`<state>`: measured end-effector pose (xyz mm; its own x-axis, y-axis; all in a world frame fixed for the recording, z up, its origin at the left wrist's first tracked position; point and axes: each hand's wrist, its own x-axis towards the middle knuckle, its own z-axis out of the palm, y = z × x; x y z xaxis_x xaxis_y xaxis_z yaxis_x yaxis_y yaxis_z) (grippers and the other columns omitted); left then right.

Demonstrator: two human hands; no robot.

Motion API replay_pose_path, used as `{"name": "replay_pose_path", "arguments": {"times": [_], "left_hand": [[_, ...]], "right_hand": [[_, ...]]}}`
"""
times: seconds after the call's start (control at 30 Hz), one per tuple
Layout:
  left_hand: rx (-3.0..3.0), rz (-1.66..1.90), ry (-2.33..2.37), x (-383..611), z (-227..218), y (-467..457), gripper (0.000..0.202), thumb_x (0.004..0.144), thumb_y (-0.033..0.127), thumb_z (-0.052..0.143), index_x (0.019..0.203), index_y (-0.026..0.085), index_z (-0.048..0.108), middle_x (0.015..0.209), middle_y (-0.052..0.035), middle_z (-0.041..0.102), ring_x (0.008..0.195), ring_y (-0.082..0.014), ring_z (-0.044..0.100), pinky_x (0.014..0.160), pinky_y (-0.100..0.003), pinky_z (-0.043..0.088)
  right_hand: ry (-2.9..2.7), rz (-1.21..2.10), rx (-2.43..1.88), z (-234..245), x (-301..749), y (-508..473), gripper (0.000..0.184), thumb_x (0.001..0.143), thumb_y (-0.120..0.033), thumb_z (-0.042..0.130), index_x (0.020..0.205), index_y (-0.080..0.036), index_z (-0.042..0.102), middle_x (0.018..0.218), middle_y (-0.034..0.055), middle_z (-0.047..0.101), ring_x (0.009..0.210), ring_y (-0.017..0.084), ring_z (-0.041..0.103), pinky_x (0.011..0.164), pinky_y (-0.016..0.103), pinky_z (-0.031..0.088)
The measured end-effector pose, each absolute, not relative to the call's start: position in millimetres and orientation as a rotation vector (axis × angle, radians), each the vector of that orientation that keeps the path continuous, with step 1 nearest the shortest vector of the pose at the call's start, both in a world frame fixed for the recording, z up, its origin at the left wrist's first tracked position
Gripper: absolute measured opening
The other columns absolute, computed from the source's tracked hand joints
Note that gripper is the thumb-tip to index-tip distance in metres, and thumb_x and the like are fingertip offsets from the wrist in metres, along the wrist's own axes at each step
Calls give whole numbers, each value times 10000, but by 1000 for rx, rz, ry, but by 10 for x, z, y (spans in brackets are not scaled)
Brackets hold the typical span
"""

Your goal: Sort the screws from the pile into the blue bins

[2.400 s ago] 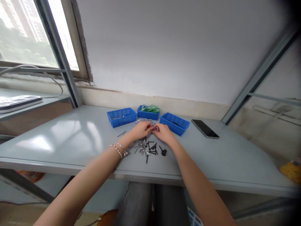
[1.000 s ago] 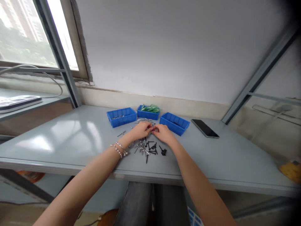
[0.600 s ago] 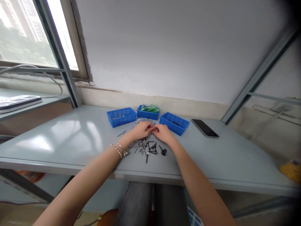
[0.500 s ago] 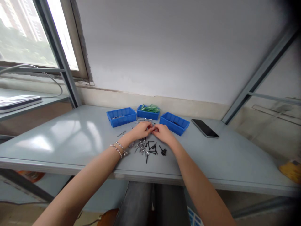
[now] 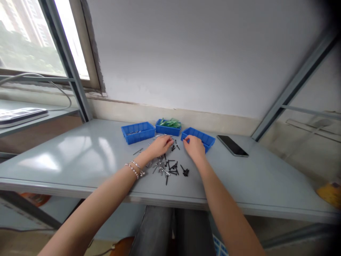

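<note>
Quick look at my bench setup: the left hand [image 5: 160, 147] sits in the middle of the grey counter [image 5: 66, 160], fingers curled down by a few small black rivets [image 5: 173, 146] just in front of the middle bin. It's half closed, but I can't tell if it's actually pinching anything. The right hand [image 5: 194, 148] is further right, fingers loosely bent with the tips at the edge of the right blue bin [image 5: 210, 139]; can't tell if anything's in them either. The main pile of mixed silver and black rivets [image 5: 165, 169] lies on the counter below and between the hands. The left blue bin [image 5: 137, 133] has some metal bits in it, the middle blue bin [image 5: 168, 127] holds something green, and a black phone [image 5: 232, 145] lies to the right.
</note>
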<state>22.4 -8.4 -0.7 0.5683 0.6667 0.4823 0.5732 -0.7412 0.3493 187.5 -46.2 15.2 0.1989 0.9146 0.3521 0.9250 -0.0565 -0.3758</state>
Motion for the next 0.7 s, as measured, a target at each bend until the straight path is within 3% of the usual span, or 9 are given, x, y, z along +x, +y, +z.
{"name": "replay_pose_path", "arguments": {"times": [0.17, 0.4, 0.7], "left_hand": [[2629, 896, 1051, 220, -4, -94, 238, 855, 291, 351, 772, 157, 529, 762, -45, 571, 705, -149, 499, 664, -279, 384], [2625, 812, 1060, 204, -23, -90, 151, 804, 253, 437, 798, 155, 552, 795, -51, 593, 703, -146, 515, 649, -271, 389], [2633, 561, 985, 181, -81, -72, 163, 695, 312, 583, 771, 169, 593, 692, -26, 594, 601, -138, 511, 553, -247, 366]], "right_hand": [[-1428, -217, -2067, 228, 2103, -460, 231, 772, -281, 450, 826, -169, 645, 811, 113, 613, 795, 212, 563, 625, 287, 396], [-1299, -74, -2212, 220, 2241, -446, 208, 731, -259, 483, 788, -163, 659, 839, 146, 630, 789, 254, 585, 625, 341, 426], [-1276, -49, -2228, 200, 2265, -432, 232, 740, -253, 464, 833, -160, 655, 892, 158, 615, 843, 272, 572, 657, 360, 424]]}}
